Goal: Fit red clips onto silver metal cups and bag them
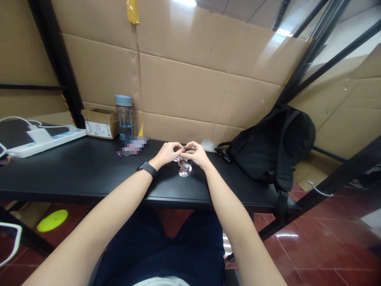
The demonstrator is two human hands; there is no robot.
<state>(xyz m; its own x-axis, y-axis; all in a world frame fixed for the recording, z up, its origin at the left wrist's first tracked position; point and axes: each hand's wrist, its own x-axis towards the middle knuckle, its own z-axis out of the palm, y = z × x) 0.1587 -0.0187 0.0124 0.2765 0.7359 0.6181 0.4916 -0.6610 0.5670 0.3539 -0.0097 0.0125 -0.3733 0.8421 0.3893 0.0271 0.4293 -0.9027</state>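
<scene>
Both of my hands meet above the middle of the black table (pixel 119 174). My left hand (pixel 169 153), below a wrist with a black watch (pixel 148 169), has its thumb and fingers pinched together. My right hand (pixel 196 154) is also closed, its fingertips touching the same spot. Between the fingertips is something small and reddish, too small to name. Just below the hands stands a shiny, rounded silver object (pixel 185 170) with red spots, its upper part partly hidden by my fingers.
At the back left are a power strip (pixel 59 140), an open cardboard box (pixel 101 124), a blue-lidded bottle (pixel 124 117) and a blurred packet (pixel 135 145). A black backpack (pixel 264 143) lies on the right. Cardboard panels (pixel 190 79) rise behind.
</scene>
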